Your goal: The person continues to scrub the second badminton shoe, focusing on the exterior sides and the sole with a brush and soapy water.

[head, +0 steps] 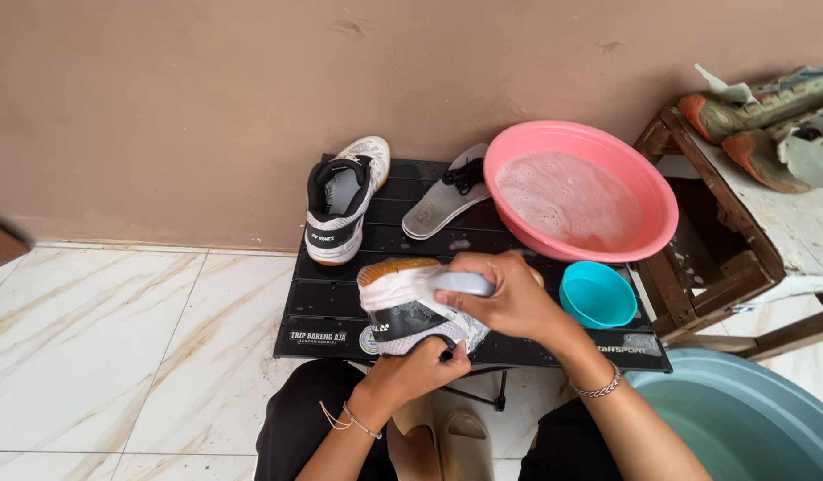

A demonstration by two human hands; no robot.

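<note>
Nearest the camera, the person is sitting with knees apart over a pair of beige slides [447,441] on the marble-pattern tiled floor [108,347]. The left hand [416,374] is closing its fingers around the lower end of a white and black sports shoe [409,307], gripping it from beneath and tilting it sole-up over the near edge of the low black slatted table [340,303], apparently so that the side is facing the brush. The right hand [509,298] is wrapping its fingers tightly round a pale grey brush [462,283] and pressing it across the shoe's side; the bristles are hidden, so contact is being judged, not seen. Just right of that hand, a small teal bowl [597,296] is standing on the table, its contents not discernible. At the lower right, a large blue-grey basin [741,419] is resting on the floor, appearing empty in the part shown. Farther back, a pink basin [579,191] is holding foamy, soapy water, within easy reach of the brush hand. Beside it a grey insole [438,212] with a bundle of black laces [466,174] on it is lying flat, and the matching second shoe [344,200] is standing upright at the far left of the table. Beyond, at right, muddy orange-soled shoes [768,120] are lying on a worn wooden stool [750,232] against the brown wall [206,107]
</note>
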